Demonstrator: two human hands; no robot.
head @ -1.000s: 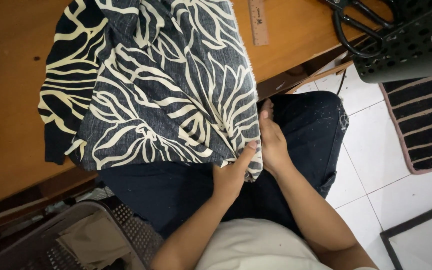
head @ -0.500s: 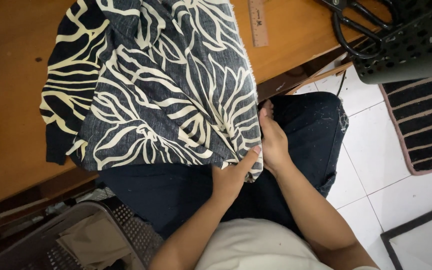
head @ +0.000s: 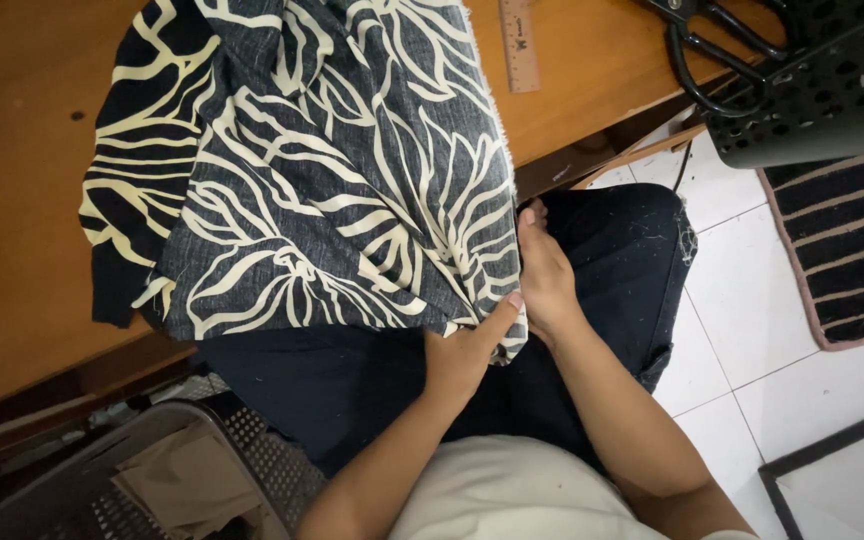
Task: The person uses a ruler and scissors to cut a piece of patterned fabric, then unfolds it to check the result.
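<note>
Dark leaf-print cotton fabric (head: 322, 190) had its corner pinched by both hands: left hand (head: 467, 350), right hand (head: 544, 280); aligning edges looked next.

bare wooden table (head: 12, 200) left of fabric (head: 332, 180), basket (head: 822, 90) perhaps crowding right

Dark leaf-print fabric (head: 322, 180) — cream-veined — drapes off the table edge onto the lap.

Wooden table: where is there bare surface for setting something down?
The wooden table is bare left of the patterned fabric, and in a strip between the fabric's frayed edge and the ruler. It is crowded at the near edge, where the left hand and right hand pinch the fabric corner.
</note>
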